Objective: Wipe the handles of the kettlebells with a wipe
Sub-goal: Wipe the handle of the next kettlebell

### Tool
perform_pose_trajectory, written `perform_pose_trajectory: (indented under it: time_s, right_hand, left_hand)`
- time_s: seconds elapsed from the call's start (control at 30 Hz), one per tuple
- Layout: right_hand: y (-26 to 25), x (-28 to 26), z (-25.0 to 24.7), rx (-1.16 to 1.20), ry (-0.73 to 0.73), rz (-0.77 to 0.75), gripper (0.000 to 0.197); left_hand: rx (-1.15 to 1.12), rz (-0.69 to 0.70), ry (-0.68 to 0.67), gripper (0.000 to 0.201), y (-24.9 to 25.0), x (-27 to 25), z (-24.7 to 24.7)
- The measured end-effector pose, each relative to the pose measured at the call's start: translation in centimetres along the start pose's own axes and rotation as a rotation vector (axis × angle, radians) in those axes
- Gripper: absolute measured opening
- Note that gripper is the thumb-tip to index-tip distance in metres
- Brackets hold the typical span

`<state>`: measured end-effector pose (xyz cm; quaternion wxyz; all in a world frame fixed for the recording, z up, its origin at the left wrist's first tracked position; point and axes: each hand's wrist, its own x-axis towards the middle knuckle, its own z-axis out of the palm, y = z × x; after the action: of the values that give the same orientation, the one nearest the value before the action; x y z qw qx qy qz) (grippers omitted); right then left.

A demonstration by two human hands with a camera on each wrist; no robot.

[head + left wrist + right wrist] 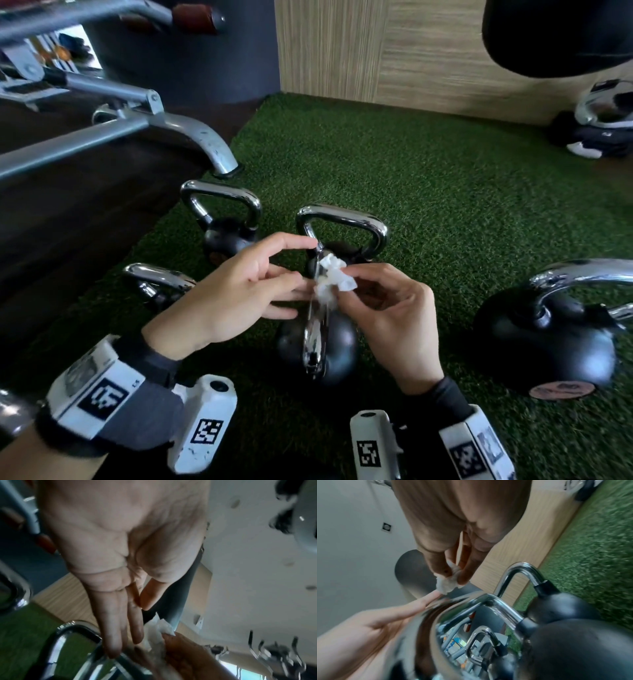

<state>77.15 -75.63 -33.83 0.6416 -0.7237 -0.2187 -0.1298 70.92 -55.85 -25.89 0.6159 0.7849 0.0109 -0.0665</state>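
The right hand (397, 308) pinches a crumpled white wipe (332, 282) just above the chrome handle (317, 329) of the nearest kettlebell (339, 346), which stands on green artificial turf (428, 192). The left hand (239, 291) is relaxed, its straight fingers (287, 294) touching the wipe. Other kettlebells (544, 339) stand nearby.

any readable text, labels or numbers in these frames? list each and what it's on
"L5", uncertain: small print on the white left wrist camera mount.
Round brown label on the base of the tipped black kettlebell: too blurred to read.
Square black-and-white markers on the white wrist rigs: patterns, no words.
Nothing else readable.
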Motion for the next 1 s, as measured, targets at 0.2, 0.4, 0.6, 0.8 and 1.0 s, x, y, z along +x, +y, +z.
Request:
perform_pose_trajectory:
  time_s: [0.2, 0.4, 0.6, 0.8, 1.0]
  right_hand:
    - [5.6, 1.1, 0.5, -0.126, 0.112, 0.303, 0.017]
    - [9.0, 1.5, 2.8, -0.234, -0.056, 0.378, 0.021]
    - [8.3, 2.9, 3.2, -0.287, -0.044, 0.281, 0.012]
    - [7.9, 3.8, 3.1, -0.221, -0.028, 0.169, 0.008]
    - [7.0, 3.3, 3.1, -0.162, 0.023, 0.067, 0.022]
  left_hand:
    - [0.61, -0.064, -0.05, 0.082, -7.4, 1.5, -1.6]
    - [0.913, 0.174, -0.112, 0.128, -14.7, 2.1, 3.3]
    - [0.585, 0.363, 0.176, 0.102, -14.3, 2.2, 5.5]
    - [0.474, 0.489, 0.207, 0.093, -14.6, 2.3, 6.1]
    - [0.55, 0.524, 0.223, 0.095, -14.5, 2.7, 5.7]
